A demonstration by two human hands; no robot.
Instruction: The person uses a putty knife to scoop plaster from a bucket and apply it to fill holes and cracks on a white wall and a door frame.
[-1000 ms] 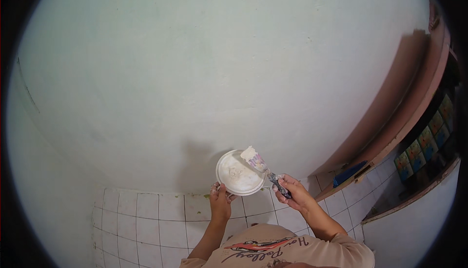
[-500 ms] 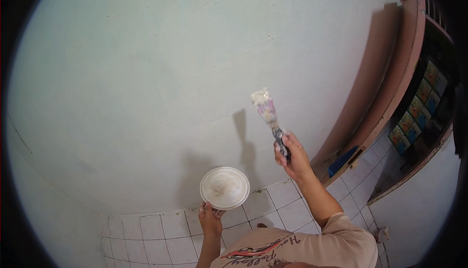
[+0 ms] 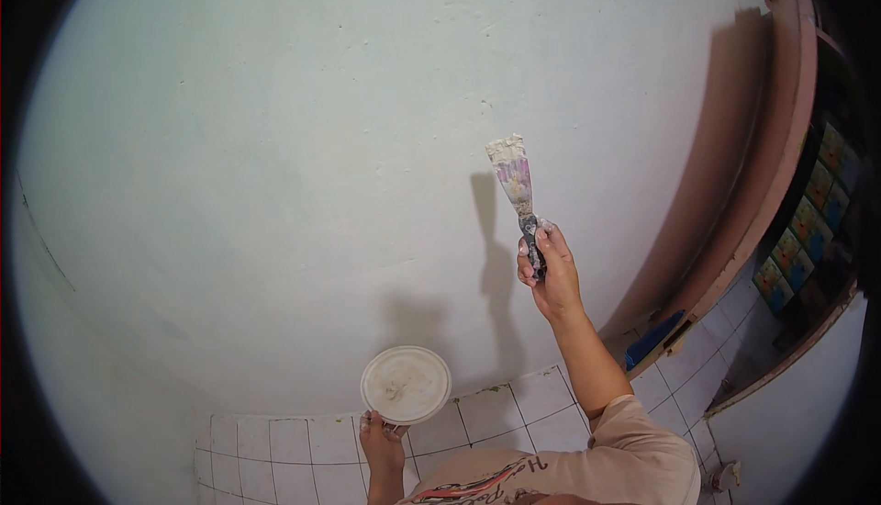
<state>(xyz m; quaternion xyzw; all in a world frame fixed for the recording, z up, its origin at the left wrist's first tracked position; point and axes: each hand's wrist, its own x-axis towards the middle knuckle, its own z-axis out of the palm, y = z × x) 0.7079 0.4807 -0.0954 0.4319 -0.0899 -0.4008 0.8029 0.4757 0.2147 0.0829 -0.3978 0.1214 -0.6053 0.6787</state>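
Note:
In my right hand is a putty knife, its dark handle wrapped by my fingers and its blade pointing up in front of the wall. White putty coats the blade's tip, with purple marks lower down. My left hand grips a round white plastic lid by its near edge, the fingers reaching underneath. The lid is tilted toward me and carries a smeared, brownish-white residue at its middle. Putty spots whiten the fingers of both hands.
A pale green-white wall with small pits and bumps fills most of the view. White floor tiles run along its foot. To the right stand a pinkish-brown door frame, a blue object low beside it and a colourful panel.
My right hand has lifted the putty knife higher and slightly right, closer to upright. The lid in my left hand has dropped lower and shifted a little left.

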